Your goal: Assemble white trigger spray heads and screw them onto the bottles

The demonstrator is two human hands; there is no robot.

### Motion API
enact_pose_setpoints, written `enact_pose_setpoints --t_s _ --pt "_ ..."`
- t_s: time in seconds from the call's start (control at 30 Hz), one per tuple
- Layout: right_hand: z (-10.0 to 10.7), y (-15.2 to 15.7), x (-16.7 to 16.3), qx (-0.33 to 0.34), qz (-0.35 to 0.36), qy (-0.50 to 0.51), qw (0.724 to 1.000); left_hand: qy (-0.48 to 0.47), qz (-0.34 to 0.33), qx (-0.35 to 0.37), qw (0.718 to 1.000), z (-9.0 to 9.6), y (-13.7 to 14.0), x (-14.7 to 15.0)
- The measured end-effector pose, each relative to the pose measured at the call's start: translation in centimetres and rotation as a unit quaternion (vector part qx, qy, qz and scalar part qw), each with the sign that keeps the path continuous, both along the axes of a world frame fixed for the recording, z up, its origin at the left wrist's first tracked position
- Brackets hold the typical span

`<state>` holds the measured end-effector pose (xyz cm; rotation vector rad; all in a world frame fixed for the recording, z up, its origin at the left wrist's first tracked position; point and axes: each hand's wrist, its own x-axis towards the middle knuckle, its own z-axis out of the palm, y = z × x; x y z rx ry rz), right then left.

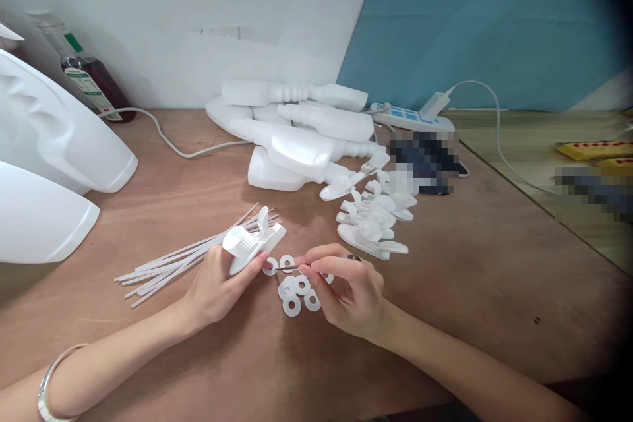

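Note:
My left hand (217, 283) is closed around a white plastic trigger sprayer head (250, 244), its trigger pointing up. In my right hand (351, 290), thumb and fingers pinch a thin dark rod-like tool (287, 268), whose tip points left toward the sprayer head. Whether the tip touches the head or a washer, I cannot tell. Several flat white ring washers (291, 305) lie on the table between and below my hands. Beside my left hand is a loose bundle of thin white plastic tubes (173, 262), partly hidden by the sprayer head.
White bottles (291, 145) lie piled at the back, with more sprayer heads (376, 211) grouped right of centre. Large white bottles (54, 125) stand at left near a dark glass bottle (96, 82). A power strip (415, 119) and cable sit behind; the wooden table (469, 290) ends at right.

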<state>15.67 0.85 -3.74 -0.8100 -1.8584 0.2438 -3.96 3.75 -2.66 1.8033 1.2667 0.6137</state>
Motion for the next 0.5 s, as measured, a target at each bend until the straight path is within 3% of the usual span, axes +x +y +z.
enact_pose_setpoints --t_s 0.27,0.5 --pt "0.2 0.33 0.18 -0.02 -0.001 0.024 1.0 -0.002 -0.006 0.007 1.0 -0.03 0.06 -0.09" --pt "0.11 0.54 0.27 -0.047 0.005 0.102 0.994 0.009 -0.004 0.009 1.0 0.07 0.12 0.06"
